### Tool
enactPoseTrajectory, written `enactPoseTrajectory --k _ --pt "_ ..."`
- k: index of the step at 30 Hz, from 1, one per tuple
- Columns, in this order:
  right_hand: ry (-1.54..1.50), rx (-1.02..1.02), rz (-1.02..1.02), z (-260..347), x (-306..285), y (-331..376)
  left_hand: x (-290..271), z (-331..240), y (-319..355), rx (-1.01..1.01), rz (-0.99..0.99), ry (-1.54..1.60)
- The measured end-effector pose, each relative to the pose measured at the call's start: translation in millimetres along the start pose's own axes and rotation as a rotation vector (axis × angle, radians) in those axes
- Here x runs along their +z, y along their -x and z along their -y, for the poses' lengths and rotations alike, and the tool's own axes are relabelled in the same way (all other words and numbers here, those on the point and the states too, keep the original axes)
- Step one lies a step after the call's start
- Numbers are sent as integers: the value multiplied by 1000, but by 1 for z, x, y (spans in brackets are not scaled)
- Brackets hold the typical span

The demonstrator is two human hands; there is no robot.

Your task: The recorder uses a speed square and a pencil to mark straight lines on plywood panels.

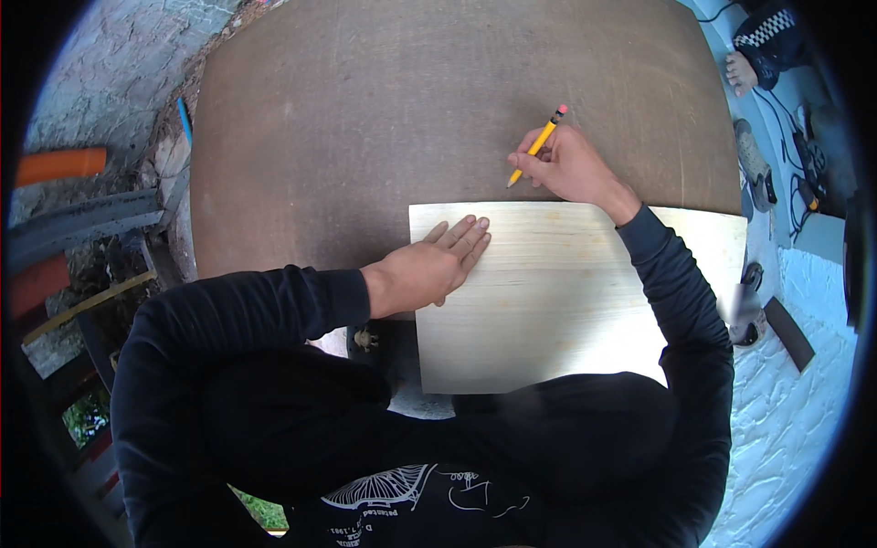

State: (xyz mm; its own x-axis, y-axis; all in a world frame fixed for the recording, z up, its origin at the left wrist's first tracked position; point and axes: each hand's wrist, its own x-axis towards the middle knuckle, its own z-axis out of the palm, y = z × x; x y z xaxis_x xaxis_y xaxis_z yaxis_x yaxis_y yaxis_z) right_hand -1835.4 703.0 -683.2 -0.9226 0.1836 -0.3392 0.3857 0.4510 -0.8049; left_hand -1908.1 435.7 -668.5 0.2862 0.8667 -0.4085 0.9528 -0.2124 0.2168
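A pale wooden board (pixel 539 292) with fine grain lies across the near edge of a brown tabletop (pixel 384 110) and reaches back toward my body. My left hand (pixel 434 265) rests flat on the board's left part, fingers stretched out and pointing to the far right. Just beyond the board's far edge, my right hand (pixel 571 164) pinches a yellow pencil (pixel 541 148). The pencil leans, its pink eraser up to the right and its tip down to the left, close to the brown surface. Whether the tip touches that surface I cannot tell.
Orange pipe (pixel 62 166) and metal beams (pixel 87 224) crowd the left side, with a blue rod (pixel 184 121) by the table edge. At the right are another person's hand (pixel 741 73), a shoe (pixel 753 155), cables and a dark strip (pixel 788 333).
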Motion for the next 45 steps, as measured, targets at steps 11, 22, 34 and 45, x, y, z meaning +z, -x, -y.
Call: enactPoseTrajectory --k 11,22,34,45 --pt "72 -141 -7 1 27 6 5 1 -2 -4 -10 63" --pt "137 -151 -85 -40 -37 46 -8 5 -5 36 -18 139" --pt "262 165 -249 -194 -207 168 -8 12 -12 71 -21 12" --pt "1068 510 -889 -292 -333 253 -3 13 -10 83 -4 -34"
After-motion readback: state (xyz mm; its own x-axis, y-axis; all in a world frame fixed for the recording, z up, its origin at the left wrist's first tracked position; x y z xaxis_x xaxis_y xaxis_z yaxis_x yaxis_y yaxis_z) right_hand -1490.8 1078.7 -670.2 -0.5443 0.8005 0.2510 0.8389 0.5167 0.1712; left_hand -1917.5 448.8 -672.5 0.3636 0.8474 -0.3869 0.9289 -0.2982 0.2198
